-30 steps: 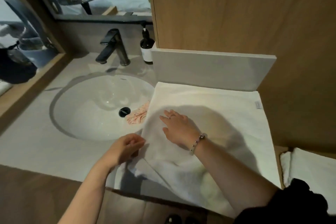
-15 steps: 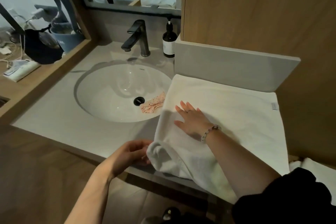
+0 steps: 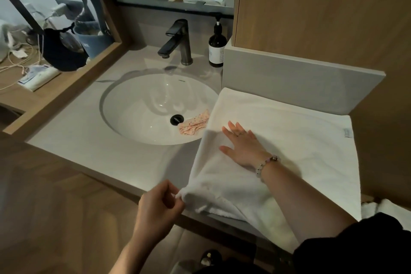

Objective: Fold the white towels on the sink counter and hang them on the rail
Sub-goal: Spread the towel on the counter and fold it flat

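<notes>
White towel [image 3: 289, 140] — spread over the right part of the sink counter [image 3: 111, 158], far edge against the low grey upstand [image 3: 300, 82], left edge reaching over the rim of the basin [image 3: 144, 107], near edge hanging off the counter front. Pinned near its left side by the right hand [image 3: 242, 147]: palm down, fingers straight and slightly fanned, grasping nothing, beaded bracelet [image 3: 266, 162] at the wrist. Probably placed there as an anchor against sliding during the pull on the corner. Near-left corner gathered and pinched between the curled fingers and thumb of the left hand [image 3: 159, 209], just off the counter front, with the cloth between the two hands drawn into a ridge and bunched folds below it. Likely step in hand: taking up that corner to carry it across for a fold — lengthwise or crosswise, cannot be told. Fold not yet made, hanging not yet begun, no rail in view. Small pink spotted cloth [image 3: 194, 124] in the basin beside the drain, touching or just under the towel's left edge; a snag risk if swept along. Second white towel [image 3: 391, 209] partly visible at the lower right, beyond the counter's end, apparently awaiting its turn. Dark faucet [image 3: 178, 42] and soap bottle [image 3: 216, 49] at the back, well apart from the work.
</notes>
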Demonstrator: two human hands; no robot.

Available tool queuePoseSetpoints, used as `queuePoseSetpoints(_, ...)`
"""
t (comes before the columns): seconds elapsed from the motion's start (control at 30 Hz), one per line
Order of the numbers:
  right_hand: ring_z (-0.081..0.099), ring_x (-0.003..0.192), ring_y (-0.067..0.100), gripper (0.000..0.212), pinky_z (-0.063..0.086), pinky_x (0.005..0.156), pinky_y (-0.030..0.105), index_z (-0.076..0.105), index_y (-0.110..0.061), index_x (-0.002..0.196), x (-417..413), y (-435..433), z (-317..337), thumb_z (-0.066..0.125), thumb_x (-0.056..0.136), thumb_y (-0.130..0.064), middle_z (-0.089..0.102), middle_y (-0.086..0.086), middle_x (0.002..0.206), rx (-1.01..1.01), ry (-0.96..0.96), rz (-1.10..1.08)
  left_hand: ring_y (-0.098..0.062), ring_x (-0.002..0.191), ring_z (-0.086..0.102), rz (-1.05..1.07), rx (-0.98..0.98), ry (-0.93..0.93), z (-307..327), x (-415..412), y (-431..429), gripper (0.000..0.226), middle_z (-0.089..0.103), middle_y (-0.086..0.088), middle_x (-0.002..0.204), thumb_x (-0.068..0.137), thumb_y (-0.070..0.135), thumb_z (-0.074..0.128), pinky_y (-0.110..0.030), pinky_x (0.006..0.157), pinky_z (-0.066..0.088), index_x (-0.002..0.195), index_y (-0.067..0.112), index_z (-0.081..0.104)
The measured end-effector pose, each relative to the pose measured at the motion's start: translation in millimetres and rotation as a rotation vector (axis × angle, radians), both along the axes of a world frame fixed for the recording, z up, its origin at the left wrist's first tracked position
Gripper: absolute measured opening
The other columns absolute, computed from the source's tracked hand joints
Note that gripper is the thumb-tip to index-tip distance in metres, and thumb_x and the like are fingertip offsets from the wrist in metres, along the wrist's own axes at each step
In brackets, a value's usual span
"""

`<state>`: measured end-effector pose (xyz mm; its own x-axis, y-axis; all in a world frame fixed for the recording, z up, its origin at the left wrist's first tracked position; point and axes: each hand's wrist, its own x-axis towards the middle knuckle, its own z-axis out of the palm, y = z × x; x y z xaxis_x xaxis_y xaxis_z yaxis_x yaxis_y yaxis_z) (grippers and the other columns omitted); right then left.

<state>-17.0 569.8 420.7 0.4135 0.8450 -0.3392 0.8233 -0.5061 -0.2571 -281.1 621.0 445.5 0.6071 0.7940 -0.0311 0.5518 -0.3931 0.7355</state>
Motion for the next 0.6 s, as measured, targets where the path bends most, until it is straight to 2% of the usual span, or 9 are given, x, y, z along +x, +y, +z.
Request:
queuePoseSetpoints(0.07,-0.012,0.146,0.013,0.066,-0.001,0.117,0.038,0.0,-0.025,0.152,0.2,-0.4,-0.6,0.028,0.098,-0.052,-0.013,-0.005,0.159,0.009,-0.009,-0.001,-0.009,0.045,0.052,0.087,0.012,-0.021,-8.2,-10.7,-7.3,0.026,0.06,-0.001,0.056,0.069,0.006,0.07,-0.027,0.049,0.042,0.063,0.023,0.051)
queuePoseSetpoints(0.13,-0.011,0.146,0.014,0.067,-0.001,0.117,0.039,0.001,-0.025,0.152,0.8,0.3,-0.6,0.028,0.098,-0.052,-0.012,-0.005,0.159,0.011,-0.016,-0.003,-0.014,0.049,0.06,0.107,-0.009,-0.068,-15.9,-21.8,-13.3,0.013,0.061,-0.004,0.055,0.068,0.024,0.061,-0.031,0.053,0.048,0.073,0.029,0.051)
queuePoseSetpoints(0.2,-0.011,0.146,0.014,0.068,-0.001,0.117,0.038,0.002,-0.024,0.152,0.4,1.0,-0.6,0.029,0.097,-0.053,-0.011,-0.005,0.159,0.019,-0.019,-0.002,-0.016,0.049,0.062,0.079,0.0,-0.112,-21.7,-31.7,-18.1,0.013,0.061,0.001,0.051,0.064,0.036,0.049,-0.032,0.055,0.049,0.077,0.033,0.05)
queuePoseSetpoints(0.27,-0.01,0.146,0.014,0.068,-0.001,0.117,0.038,0.003,-0.024,0.152,-0.4,0.1,-0.1,0.029,0.097,-0.054,-0.01,-0.005,0.159,0.031,-0.023,0.0,-0.016,0.046,0.061,0.034,0.019,-0.143,-23.9,-35.7,-21.4,0.014,0.058,0.004,0.048,0.063,0.036,0.046,-0.032,0.052,0.047,0.077,0.033,0.049)
queuePoseSetpoints(0.4,-0.009,0.146,0.017,0.066,0.0,0.117,0.038,0.003,-0.022,0.152,-3.6,-0.6,4.8,0.03,0.099,-0.049,-0.009,-0.001,0.159,0.024,-0.039,0.007,-0.022,0.047,0.06,0.035,0.014,-0.166,-23.9,-36.0,-20.0,0.014,0.055,-0.002,0.048,0.067,0.026,0.05,-0.034,0.051,0.046,0.079,0.034,0.053)
queuePoseSetpoints(0.5,-0.007,0.147,0.02,0.064,0.002,0.117,0.039,0.008,-0.019,0.152,-17.4,-1.4,8.9,0.033,0.099,-0.045,-0.003,0.003,0.16,0.101,-0.075,-0.016,-0.026,0.052,0.059,0.069,-0.124,-0.163,-23.7,-39.6,-13.6,0.028,0.057,-0.009,0.057,0.069,0.012,0.061,-0.034,0.052,0.048,0.085,0.034,0.056)
queuePoseSetpoints(0.53,-0.006,0.147,0.02,0.064,0.002,0.118,0.039,0.009,-0.019,0.152,-25.0,-2.2,10.1,0.033,0.099,-0.045,-0.001,0.003,0.16,0.133,-0.088,-0.015,-0.025,0.055,0.059,0.068,-0.183,-0.159,-22.5,-40.8,-11.4,0.03,0.059,-0.009,0.062,0.068,0.014,0.064,-0.032,0.053,0.049,0.089,0.033,0.055)
queuePoseSetpoints(0.6,-0.006,0.147,0.018,0.065,0.001,0.119,0.039,0.009,-0.019,0.152,-41.6,-3.0,11.7,0.03,0.098,-0.049,0.0,0.001,0.16,0.156,-0.077,-0.003,-0.022,0.063,0.063,0.066,-0.38,-0.159,-21.1,-41.4,-6.2,0.039,0.064,-0.007,0.074,0.059,0.031,0.064,-0.029,0.054,0.05,0.097,0.026,0.056)
